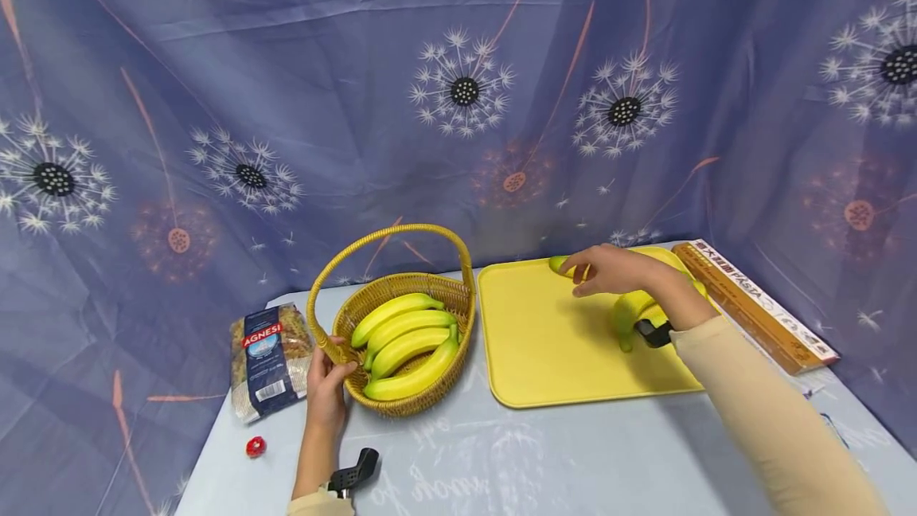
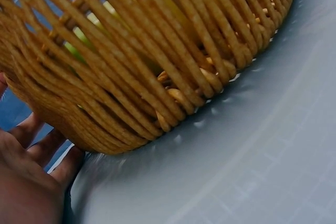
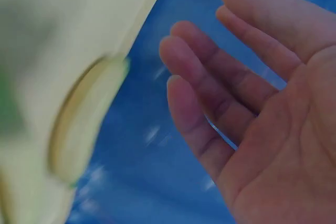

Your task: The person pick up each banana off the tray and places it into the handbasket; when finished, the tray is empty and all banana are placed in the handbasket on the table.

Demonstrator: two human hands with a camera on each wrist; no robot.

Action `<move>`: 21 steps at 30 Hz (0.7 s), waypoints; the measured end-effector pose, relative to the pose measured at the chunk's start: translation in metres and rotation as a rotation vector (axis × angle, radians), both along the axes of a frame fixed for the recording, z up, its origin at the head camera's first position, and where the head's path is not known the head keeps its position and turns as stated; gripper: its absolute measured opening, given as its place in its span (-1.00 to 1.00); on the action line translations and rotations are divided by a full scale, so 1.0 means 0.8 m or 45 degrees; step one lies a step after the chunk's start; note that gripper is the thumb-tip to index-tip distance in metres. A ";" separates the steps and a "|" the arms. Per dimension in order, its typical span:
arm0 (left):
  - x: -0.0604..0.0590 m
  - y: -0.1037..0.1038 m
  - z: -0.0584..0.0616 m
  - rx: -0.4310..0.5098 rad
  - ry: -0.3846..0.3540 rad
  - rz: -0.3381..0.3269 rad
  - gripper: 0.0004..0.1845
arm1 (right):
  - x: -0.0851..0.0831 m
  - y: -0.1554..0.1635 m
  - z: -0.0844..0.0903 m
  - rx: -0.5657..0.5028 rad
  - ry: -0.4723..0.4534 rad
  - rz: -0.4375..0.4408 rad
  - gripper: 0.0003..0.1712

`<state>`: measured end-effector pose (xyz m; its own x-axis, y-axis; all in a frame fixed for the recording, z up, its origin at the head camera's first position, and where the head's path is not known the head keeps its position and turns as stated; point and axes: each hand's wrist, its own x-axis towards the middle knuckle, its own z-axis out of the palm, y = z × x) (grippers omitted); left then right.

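A wicker basket (image 1: 430, 291) with a tall handle holds several yellow bananas (image 1: 408, 341). My left hand (image 1: 328, 385) holds the basket's left rim, thumb at the rim and fingers against the outer wall. The left wrist view shows those fingers (image 2: 52, 148) touching the basket (image 2: 131, 51) low on its wall. My right hand (image 1: 605, 269) hovers over the back of a yellow tray (image 1: 552, 341), fingers extended beside a banana tip (image 1: 558, 263). More bananas (image 1: 630, 310) lie on the tray under my forearm. In the right wrist view the right hand (image 3: 247, 103) is open and empty.
A bag of pasta (image 1: 268, 357) lies left of the basket, with a small red object (image 1: 255, 446) in front of it. A long pasta box (image 1: 752, 305) lies along the tray's right side. A patterned blue cloth hangs behind and covers the table.
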<state>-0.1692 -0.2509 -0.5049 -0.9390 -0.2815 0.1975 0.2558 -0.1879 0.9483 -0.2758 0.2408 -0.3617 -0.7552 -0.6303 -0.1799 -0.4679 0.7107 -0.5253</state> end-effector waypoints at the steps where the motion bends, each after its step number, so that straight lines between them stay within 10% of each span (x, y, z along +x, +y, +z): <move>1: 0.001 0.000 0.000 -0.002 -0.003 0.004 -0.54 | -0.001 0.015 -0.005 -0.012 0.001 -0.036 -0.50; 10: 0.002 0.000 0.004 0.004 -0.005 0.008 -0.55 | 0.002 0.102 -0.051 -0.005 0.122 -0.388 -0.52; 21: 0.002 0.001 0.002 0.003 -0.024 0.012 -0.55 | 0.005 0.103 -0.094 0.215 0.212 -0.638 -0.47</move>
<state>-0.1676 -0.2498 -0.5033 -0.9400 -0.2906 0.1789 0.2394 -0.1881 0.9525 -0.2718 0.3236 -0.4368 -0.9823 -0.1588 -0.0996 -0.1176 0.9358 -0.3324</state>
